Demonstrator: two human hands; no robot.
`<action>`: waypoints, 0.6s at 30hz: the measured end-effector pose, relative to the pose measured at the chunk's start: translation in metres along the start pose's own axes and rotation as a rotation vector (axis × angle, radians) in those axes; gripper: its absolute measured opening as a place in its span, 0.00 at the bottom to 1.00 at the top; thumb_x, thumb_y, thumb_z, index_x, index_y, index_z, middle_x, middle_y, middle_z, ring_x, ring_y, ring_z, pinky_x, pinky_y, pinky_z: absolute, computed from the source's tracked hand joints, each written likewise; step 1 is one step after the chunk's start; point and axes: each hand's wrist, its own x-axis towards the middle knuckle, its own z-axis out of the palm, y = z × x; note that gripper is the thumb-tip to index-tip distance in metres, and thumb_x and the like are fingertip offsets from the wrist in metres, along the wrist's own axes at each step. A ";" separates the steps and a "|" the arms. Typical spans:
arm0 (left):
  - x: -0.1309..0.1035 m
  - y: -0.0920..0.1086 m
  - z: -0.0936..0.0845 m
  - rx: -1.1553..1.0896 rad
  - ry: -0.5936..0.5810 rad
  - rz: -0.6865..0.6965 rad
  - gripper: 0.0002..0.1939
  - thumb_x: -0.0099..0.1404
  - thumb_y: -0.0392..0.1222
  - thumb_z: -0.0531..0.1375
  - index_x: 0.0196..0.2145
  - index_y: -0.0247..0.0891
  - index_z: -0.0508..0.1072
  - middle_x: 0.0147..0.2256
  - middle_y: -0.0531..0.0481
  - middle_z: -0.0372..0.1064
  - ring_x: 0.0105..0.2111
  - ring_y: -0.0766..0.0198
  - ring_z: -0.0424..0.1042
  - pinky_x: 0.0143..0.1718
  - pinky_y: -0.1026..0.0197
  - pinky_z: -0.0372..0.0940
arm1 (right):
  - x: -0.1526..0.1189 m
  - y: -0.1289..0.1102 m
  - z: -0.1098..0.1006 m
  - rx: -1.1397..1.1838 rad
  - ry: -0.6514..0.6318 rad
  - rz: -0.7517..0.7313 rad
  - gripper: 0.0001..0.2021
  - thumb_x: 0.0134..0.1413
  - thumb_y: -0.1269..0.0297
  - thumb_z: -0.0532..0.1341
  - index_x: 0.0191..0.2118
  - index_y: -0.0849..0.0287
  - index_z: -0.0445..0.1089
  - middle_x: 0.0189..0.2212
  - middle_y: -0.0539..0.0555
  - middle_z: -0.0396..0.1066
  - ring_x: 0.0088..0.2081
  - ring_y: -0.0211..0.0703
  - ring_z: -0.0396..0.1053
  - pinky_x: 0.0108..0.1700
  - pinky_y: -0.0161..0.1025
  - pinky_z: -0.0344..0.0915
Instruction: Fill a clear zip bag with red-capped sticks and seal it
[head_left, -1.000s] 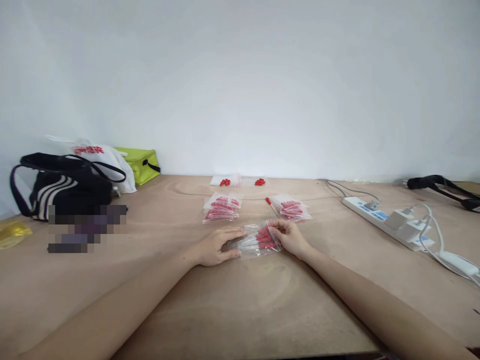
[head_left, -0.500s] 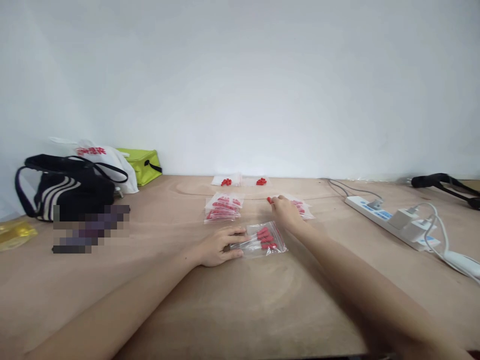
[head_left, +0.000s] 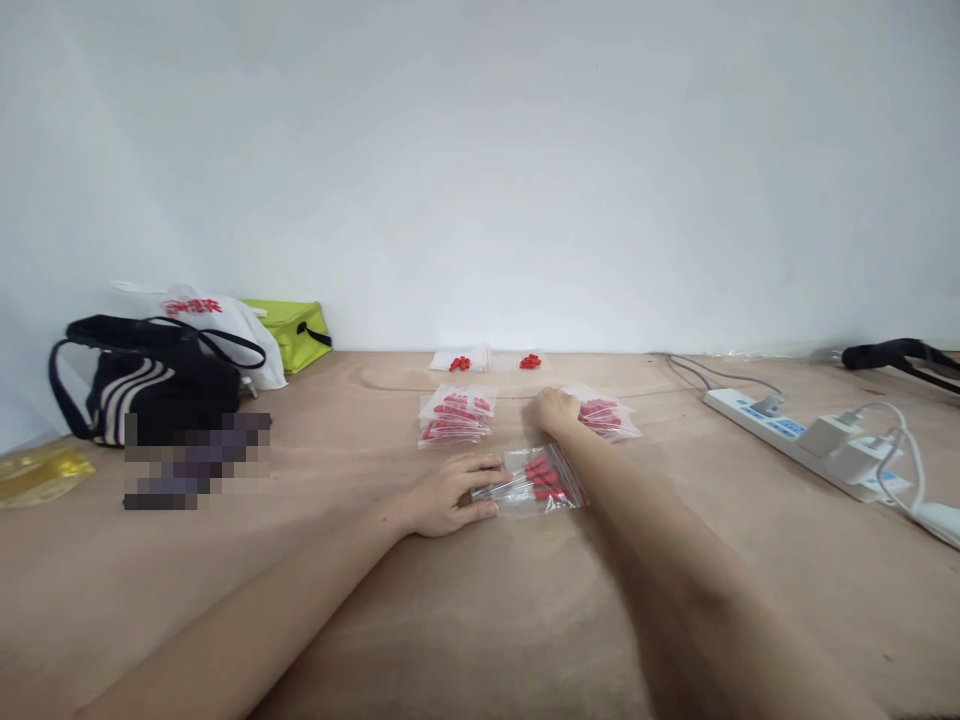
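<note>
My left hand [head_left: 454,497] rests on the table with thumb and fingers apart. Its fingertips press on the left end of a clear zip bag [head_left: 517,505] that lies flat. Several small red pieces [head_left: 544,466] sit in that bag's right part. My right hand [head_left: 555,410] is stretched out beyond the bag, curled closed; its fingertips and whatever they hold are hidden. Just right of it lies a pile of bags with red pieces [head_left: 602,416]. To its left is another stack of filled zip bags [head_left: 456,416].
By the wall, two small groups of loose red pieces [head_left: 460,364] [head_left: 530,361] lie on clear bags. A power strip [head_left: 780,428] with plugged-in chargers and cables is at right. On the left are a black bag [head_left: 161,385], a white plastic bag [head_left: 247,340] and a green box-shaped bag [head_left: 289,335].
My right hand has moved slightly forward and left relative to the bags. The red piece seen at its fingertips before is hidden. My left hand stays on the bag; the view has shifted slightly.
</note>
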 end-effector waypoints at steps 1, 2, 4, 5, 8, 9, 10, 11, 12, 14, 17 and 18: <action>0.000 0.000 0.000 0.003 -0.005 -0.005 0.21 0.62 0.49 0.52 0.53 0.45 0.62 0.56 0.46 0.54 0.55 0.55 0.55 0.55 0.51 0.51 | -0.002 -0.001 -0.001 -0.015 0.018 0.005 0.16 0.51 0.75 0.50 0.46 0.69 0.64 0.42 0.72 0.65 0.45 0.56 0.65 0.43 0.49 0.61; 0.000 0.000 0.000 0.006 -0.010 -0.013 0.21 0.62 0.49 0.52 0.53 0.45 0.62 0.56 0.46 0.54 0.55 0.55 0.55 0.55 0.51 0.51 | -0.004 -0.001 -0.003 -0.020 0.041 -0.001 0.18 0.51 0.76 0.49 0.49 0.69 0.61 0.44 0.72 0.64 0.45 0.55 0.65 0.43 0.48 0.61; 0.000 0.001 0.000 0.010 -0.015 -0.027 0.22 0.62 0.50 0.52 0.53 0.45 0.61 0.56 0.47 0.53 0.55 0.54 0.54 0.55 0.51 0.50 | -0.011 0.005 -0.009 0.032 0.117 -0.078 0.23 0.51 0.77 0.48 0.55 0.68 0.52 0.45 0.70 0.62 0.45 0.53 0.65 0.43 0.47 0.62; 0.000 0.000 0.000 0.010 -0.014 -0.032 0.22 0.62 0.50 0.52 0.53 0.45 0.61 0.56 0.47 0.53 0.55 0.54 0.54 0.55 0.51 0.50 | -0.016 0.011 -0.012 0.098 0.170 -0.144 0.25 0.51 0.76 0.48 0.57 0.68 0.48 0.45 0.69 0.62 0.44 0.51 0.65 0.43 0.46 0.62; 0.000 0.000 0.000 0.015 -0.014 -0.034 0.24 0.62 0.50 0.52 0.55 0.43 0.59 0.57 0.46 0.52 0.56 0.55 0.53 0.56 0.51 0.50 | -0.036 0.038 -0.019 0.433 0.345 -0.304 0.29 0.51 0.71 0.49 0.59 0.68 0.40 0.39 0.62 0.65 0.39 0.46 0.67 0.41 0.43 0.63; 0.000 -0.001 0.000 0.017 -0.016 -0.034 0.24 0.62 0.50 0.52 0.55 0.42 0.58 0.57 0.46 0.52 0.56 0.55 0.53 0.56 0.52 0.50 | -0.044 0.048 -0.019 0.555 0.377 -0.280 0.31 0.50 0.68 0.51 0.59 0.67 0.38 0.35 0.58 0.65 0.34 0.44 0.67 0.39 0.42 0.64; 0.001 -0.001 0.000 0.018 -0.018 -0.034 0.24 0.62 0.50 0.52 0.55 0.42 0.59 0.57 0.46 0.52 0.56 0.55 0.53 0.56 0.52 0.50 | -0.052 0.057 -0.018 0.682 0.392 -0.227 0.33 0.49 0.65 0.53 0.60 0.65 0.37 0.32 0.54 0.65 0.30 0.41 0.67 0.35 0.40 0.65; 0.001 -0.001 0.000 0.017 -0.019 -0.037 0.24 0.62 0.50 0.52 0.55 0.42 0.59 0.57 0.46 0.52 0.56 0.55 0.53 0.55 0.52 0.50 | -0.059 0.065 -0.016 0.809 0.386 -0.159 0.35 0.48 0.63 0.54 0.59 0.62 0.37 0.30 0.51 0.64 0.26 0.39 0.66 0.31 0.38 0.65; 0.001 -0.001 -0.001 0.016 -0.020 -0.041 0.24 0.62 0.50 0.52 0.54 0.42 0.59 0.57 0.46 0.53 0.56 0.55 0.53 0.55 0.51 0.50 | -0.066 0.072 -0.014 0.916 0.368 -0.091 0.36 0.46 0.62 0.55 0.59 0.60 0.37 0.29 0.48 0.63 0.23 0.37 0.65 0.26 0.36 0.64; 0.001 0.000 -0.001 0.013 -0.020 -0.057 0.24 0.62 0.51 0.52 0.54 0.43 0.59 0.57 0.46 0.53 0.56 0.54 0.52 0.56 0.50 0.49 | -0.076 0.079 -0.009 1.060 0.340 0.032 0.37 0.43 0.61 0.57 0.58 0.57 0.37 0.26 0.44 0.60 0.19 0.34 0.62 0.20 0.33 0.62; 0.001 0.000 -0.002 0.009 -0.020 -0.071 0.24 0.62 0.51 0.52 0.54 0.43 0.59 0.57 0.46 0.52 0.56 0.54 0.52 0.56 0.50 0.49 | -0.080 0.078 -0.006 1.140 0.346 0.112 0.35 0.42 0.63 0.57 0.55 0.56 0.39 0.24 0.42 0.59 0.17 0.34 0.62 0.19 0.33 0.63; 0.001 0.000 -0.002 0.006 -0.017 -0.067 0.24 0.62 0.51 0.52 0.54 0.43 0.59 0.57 0.46 0.53 0.56 0.55 0.52 0.56 0.50 0.49 | -0.080 0.076 -0.006 1.149 0.352 0.106 0.34 0.42 0.63 0.57 0.54 0.56 0.39 0.24 0.42 0.59 0.17 0.33 0.62 0.20 0.33 0.64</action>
